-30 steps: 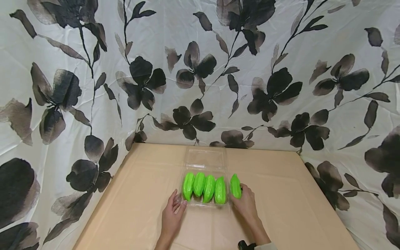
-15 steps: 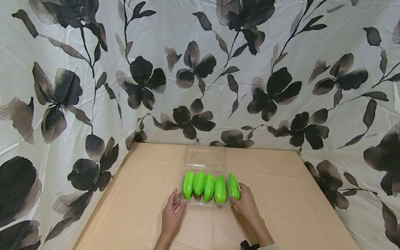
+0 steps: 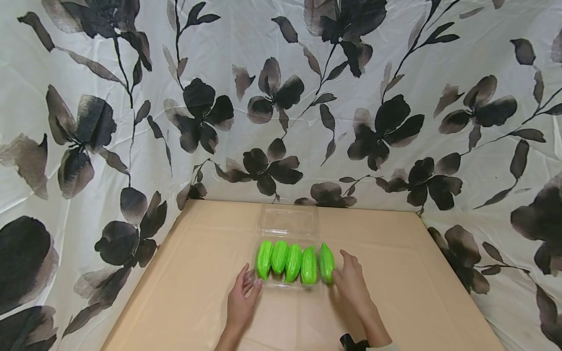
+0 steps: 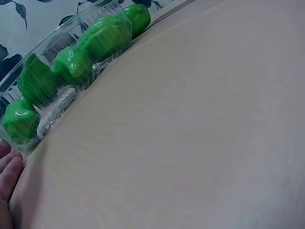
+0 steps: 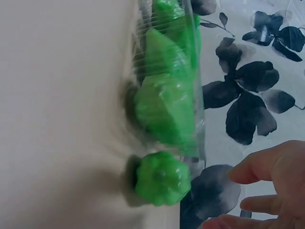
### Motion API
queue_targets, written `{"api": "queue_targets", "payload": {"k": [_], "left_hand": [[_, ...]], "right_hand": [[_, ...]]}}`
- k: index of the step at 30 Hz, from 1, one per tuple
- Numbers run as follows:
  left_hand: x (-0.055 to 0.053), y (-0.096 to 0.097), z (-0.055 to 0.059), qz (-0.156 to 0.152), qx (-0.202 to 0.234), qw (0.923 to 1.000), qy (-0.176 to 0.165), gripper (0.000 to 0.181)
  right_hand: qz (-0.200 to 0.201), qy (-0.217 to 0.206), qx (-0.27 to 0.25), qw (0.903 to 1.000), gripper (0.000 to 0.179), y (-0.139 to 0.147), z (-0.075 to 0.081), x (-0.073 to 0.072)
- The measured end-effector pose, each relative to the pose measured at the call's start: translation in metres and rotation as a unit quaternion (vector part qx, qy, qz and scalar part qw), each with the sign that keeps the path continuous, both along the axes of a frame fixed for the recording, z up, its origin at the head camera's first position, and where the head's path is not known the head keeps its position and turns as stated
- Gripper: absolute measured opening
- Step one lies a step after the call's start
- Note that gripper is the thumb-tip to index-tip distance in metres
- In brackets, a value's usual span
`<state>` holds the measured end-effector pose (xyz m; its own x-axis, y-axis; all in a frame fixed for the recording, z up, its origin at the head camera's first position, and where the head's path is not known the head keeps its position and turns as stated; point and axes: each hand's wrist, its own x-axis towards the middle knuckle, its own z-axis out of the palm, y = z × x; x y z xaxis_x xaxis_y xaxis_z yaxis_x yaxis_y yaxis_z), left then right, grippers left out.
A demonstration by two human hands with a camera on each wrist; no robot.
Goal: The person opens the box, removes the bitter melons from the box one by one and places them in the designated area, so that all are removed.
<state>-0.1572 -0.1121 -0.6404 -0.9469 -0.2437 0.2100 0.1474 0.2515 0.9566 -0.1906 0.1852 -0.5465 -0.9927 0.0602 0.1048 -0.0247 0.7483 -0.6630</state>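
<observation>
A clear plastic clamshell box (image 3: 281, 286) lies on the table with its lid (image 3: 289, 220) folded back. Several green ridged gourds (image 3: 293, 264) stand side by side in it. My left hand (image 3: 240, 298) holds the box's near left corner between thumb and fingers; the left wrist view catches only some fingers (image 4: 9, 169) at that corner. One more gourd (image 3: 326, 263) lies on the table along the box's right side, its rounded end (image 5: 162, 179) facing the right wrist camera. Right beside it is my right hand (image 3: 354, 285), fingers spread and nothing held.
A tan table surface (image 3: 386, 273) extends around the box. White fabric with dark flowers (image 3: 281, 122) hangs behind and on both sides. A black strap (image 3: 353, 342) is on the right wrist.
My right hand has brought the loose gourd left against the box's side, let go of it and drawn slightly right. The left hand has stayed at the corner.
</observation>
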Motion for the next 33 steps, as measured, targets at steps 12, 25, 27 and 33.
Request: {"api": "queue_targets", "payload": {"k": [12,25,27,33], "left_hand": [[0.0,0.0,0.003,0.005,0.003,1.0,0.001,0.065],[0.002,0.004,0.005,0.003,0.01,0.9999,-0.003,0.066],[0.003,0.005,0.005,0.003,0.009,0.9999,-0.005,0.066],[0.002,0.003,0.004,0.011,0.001,0.9999,-0.006,0.065]], "right_hand": [[0.012,0.037,0.001,0.9992,0.059,-0.028,0.013,-0.008],[0.014,0.037,-0.017,0.9991,0.061,-0.059,0.016,-0.005],[0.014,0.037,-0.017,0.9991,0.061,-0.063,0.015,-0.005],[0.02,0.047,0.004,0.9987,0.06,-0.073,0.01,-0.008]]}}
